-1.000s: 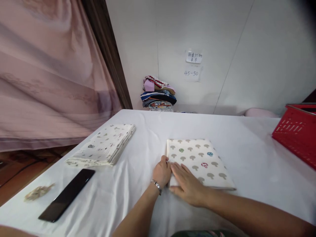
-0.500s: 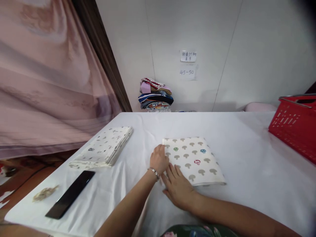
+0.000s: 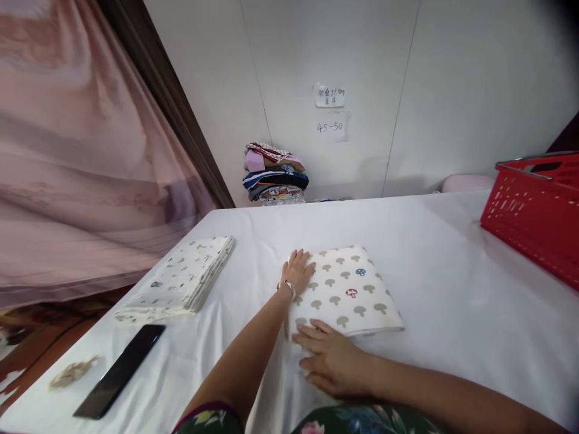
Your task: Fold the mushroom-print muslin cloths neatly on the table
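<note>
A folded white cloth point(image 3: 346, 295) printed with mushrooms lies flat on the table in front of me. Most of its mushrooms are grey-beige, with a red and a blue one among them. My left hand point(image 3: 298, 271) rests flat on the cloth's upper left part, fingers spread, a bracelet at the wrist. At the near left corner, my right hand point(image 3: 330, 355) lies with its fingers stretched out and the fingertips on the cloth's edge. Farther left is a second folded white cloth point(image 3: 181, 277) with small dark prints, which neither hand touches.
A black phone-like slab point(image 3: 120, 371) and a small beige bundle point(image 3: 72, 372) lie at the table's near left. On the right stands a red basket point(image 3: 534, 217). Beyond the white table point(image 3: 443, 271) are a stack of folded fabrics point(image 3: 275, 175) and a wall. A pink curtain point(image 3: 90, 163) hangs left.
My left hand has moved from the cloth's left edge onto its top and spread out. My right hand has slid toward me to the near corner. The whole view has shifted slightly.
</note>
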A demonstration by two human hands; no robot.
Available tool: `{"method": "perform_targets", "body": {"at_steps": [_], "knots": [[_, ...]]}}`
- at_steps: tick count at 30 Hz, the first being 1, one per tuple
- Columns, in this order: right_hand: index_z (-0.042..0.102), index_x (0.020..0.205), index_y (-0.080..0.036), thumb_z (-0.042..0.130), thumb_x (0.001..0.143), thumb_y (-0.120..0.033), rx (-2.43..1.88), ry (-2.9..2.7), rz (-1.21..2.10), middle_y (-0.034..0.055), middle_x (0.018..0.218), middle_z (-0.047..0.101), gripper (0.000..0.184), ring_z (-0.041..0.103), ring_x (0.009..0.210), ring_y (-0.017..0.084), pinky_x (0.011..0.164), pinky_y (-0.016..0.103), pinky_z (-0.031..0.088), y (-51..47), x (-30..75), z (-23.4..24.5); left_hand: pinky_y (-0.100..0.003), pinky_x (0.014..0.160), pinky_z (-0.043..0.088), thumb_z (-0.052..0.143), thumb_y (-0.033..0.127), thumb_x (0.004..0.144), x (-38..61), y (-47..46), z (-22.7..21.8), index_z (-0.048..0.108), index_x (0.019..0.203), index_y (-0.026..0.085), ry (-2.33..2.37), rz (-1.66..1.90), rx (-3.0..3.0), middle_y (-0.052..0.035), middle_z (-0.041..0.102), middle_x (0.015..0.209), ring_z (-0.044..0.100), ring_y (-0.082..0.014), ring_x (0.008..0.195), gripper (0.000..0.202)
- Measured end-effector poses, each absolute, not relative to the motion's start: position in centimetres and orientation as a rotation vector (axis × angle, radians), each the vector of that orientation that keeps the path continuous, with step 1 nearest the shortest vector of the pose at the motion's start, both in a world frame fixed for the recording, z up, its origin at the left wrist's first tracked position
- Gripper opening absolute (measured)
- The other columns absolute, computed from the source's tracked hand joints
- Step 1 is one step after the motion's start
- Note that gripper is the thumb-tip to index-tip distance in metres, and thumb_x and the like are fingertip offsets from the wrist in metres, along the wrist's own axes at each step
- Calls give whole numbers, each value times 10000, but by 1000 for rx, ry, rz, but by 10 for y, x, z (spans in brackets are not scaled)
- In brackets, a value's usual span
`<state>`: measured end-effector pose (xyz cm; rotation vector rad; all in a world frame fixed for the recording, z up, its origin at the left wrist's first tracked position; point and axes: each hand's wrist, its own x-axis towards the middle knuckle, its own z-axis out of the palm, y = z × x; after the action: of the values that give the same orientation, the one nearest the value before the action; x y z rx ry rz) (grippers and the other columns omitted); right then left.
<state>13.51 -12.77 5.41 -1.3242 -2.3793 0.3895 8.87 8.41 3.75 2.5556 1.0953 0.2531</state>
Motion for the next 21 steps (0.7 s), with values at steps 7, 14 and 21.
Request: {"method": "perform_targets", "body": {"at_steps": [7,14,21], "knots": [[554,1208,-274,435,872,-336,-1707,-1640,217,28,1369,445,362,286,1323,229,1103,483,189,-151,233,63,-395,1063,262,310,452,891,85,94,38,284,1383,132,1475,380,2256,-138,278,1454,264,-262,1331,588],[322,1381,-241,558,787,-470,-1758,-626,924,102,1337,474,679,538,1118,240,925,391,462,-132,303,47,-362,1010,324,359,473,865,86,105,42,348,1336,124,1520,344,2250,-143,466,1315,394,-263,1240,586],[160,1433,-166,675,717,-414,-1582,-506,1152,170,1323,474,916,570,1075,244,858,363,502,-70,326,54,-353,1076,245,404,246,846,90,116,51,382,1323,189,1210,355,2591,-71,411,1376,336,-206,1280,481]]}}
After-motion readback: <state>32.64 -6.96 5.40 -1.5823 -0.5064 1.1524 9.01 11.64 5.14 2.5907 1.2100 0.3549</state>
